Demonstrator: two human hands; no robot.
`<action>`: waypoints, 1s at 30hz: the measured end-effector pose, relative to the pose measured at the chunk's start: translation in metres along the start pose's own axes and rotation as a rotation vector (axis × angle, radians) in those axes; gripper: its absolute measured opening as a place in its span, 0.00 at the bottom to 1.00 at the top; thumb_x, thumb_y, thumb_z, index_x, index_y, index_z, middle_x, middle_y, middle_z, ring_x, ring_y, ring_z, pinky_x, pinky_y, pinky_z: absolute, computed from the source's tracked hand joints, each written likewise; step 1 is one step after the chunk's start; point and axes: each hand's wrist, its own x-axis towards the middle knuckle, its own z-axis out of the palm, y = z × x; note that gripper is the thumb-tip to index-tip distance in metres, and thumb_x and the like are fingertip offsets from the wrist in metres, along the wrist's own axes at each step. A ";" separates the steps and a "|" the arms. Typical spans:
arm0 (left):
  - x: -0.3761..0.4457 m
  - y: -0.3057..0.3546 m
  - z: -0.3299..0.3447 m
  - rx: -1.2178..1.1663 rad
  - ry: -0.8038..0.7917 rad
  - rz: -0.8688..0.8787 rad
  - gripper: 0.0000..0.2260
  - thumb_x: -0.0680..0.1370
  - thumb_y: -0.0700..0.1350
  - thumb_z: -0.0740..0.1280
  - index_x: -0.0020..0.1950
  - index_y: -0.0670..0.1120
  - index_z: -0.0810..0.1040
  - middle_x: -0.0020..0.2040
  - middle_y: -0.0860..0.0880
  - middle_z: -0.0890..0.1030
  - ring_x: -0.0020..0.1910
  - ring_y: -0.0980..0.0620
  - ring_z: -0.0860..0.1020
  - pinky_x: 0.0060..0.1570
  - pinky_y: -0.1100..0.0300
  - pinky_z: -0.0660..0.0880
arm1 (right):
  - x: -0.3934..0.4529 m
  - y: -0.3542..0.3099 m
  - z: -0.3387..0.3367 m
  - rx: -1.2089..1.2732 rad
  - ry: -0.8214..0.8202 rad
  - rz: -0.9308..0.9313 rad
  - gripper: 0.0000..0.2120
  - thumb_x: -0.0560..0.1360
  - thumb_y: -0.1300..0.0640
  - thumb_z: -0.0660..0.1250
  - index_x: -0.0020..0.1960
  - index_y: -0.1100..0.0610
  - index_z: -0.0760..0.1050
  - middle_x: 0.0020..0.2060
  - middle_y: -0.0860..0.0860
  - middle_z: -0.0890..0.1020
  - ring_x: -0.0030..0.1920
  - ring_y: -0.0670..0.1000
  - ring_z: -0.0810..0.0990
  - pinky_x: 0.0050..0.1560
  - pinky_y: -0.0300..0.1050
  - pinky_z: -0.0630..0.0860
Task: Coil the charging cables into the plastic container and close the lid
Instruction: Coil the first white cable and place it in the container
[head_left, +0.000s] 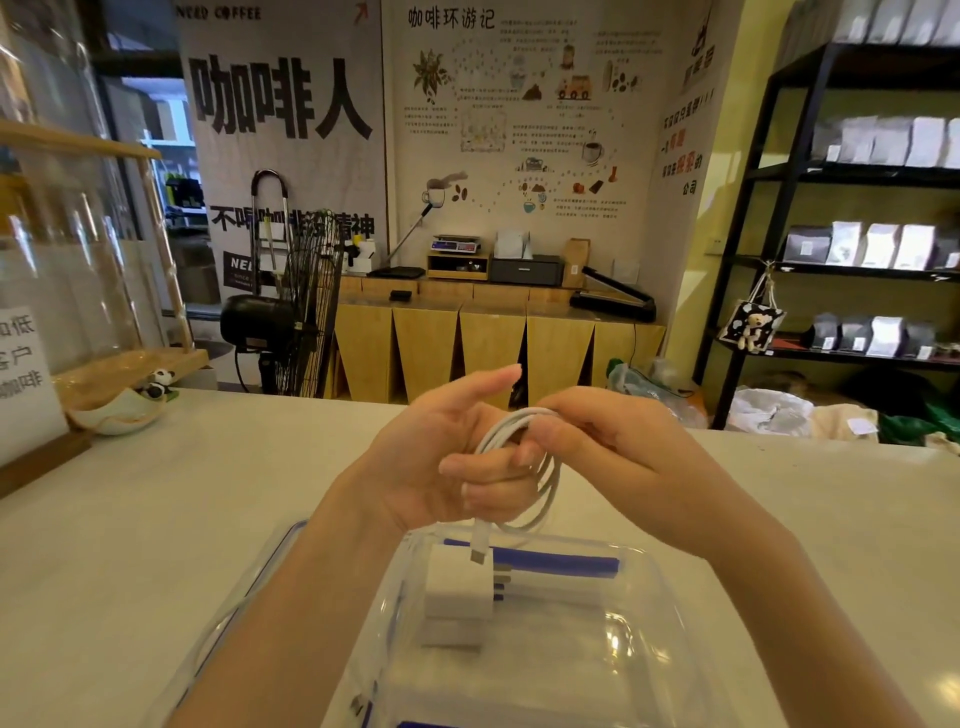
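A white charging cable (551, 483) is wound in a small loop above the table, and both hands hold it. My left hand (441, 452) has its curled fingers through the loop, with the index finger pointing up. My right hand (597, 436) pinches the top of the coil from the right. The cable's plug end (479, 545) hangs straight down over the clear plastic container (644, 613). The container stands open below my hands, with a white charger block (457, 584) inside. Its clear lid with blue trim (260, 587) lies flat to the left, partly under my left forearm.
The white table (182, 493) stretches left and right of the container. A framed sign (26, 374) and a small dish with a panda figure (130, 405) stand at the far left. A black shelf with bags (857, 234) and a fan (291, 312) lie beyond the table.
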 end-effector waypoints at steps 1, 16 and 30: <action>0.000 0.000 0.001 -0.012 0.006 -0.009 0.20 0.76 0.56 0.56 0.38 0.40 0.75 0.19 0.52 0.66 0.23 0.57 0.71 0.28 0.65 0.67 | 0.000 0.000 0.000 -0.038 -0.014 0.018 0.14 0.76 0.44 0.54 0.47 0.49 0.75 0.34 0.43 0.77 0.38 0.43 0.75 0.38 0.33 0.71; 0.023 -0.014 0.031 0.521 0.823 0.233 0.06 0.73 0.43 0.67 0.47 0.43 0.79 0.32 0.51 0.80 0.30 0.55 0.78 0.34 0.66 0.76 | 0.002 0.018 -0.007 -0.341 0.121 0.131 0.13 0.78 0.49 0.49 0.47 0.54 0.70 0.33 0.48 0.76 0.37 0.50 0.77 0.40 0.46 0.75; 0.026 -0.020 0.026 1.123 0.977 0.357 0.13 0.79 0.50 0.54 0.36 0.50 0.70 0.26 0.53 0.68 0.24 0.58 0.65 0.26 0.65 0.63 | 0.004 0.024 -0.006 -0.040 0.332 0.218 0.13 0.78 0.51 0.53 0.35 0.47 0.69 0.28 0.44 0.72 0.30 0.43 0.71 0.33 0.26 0.66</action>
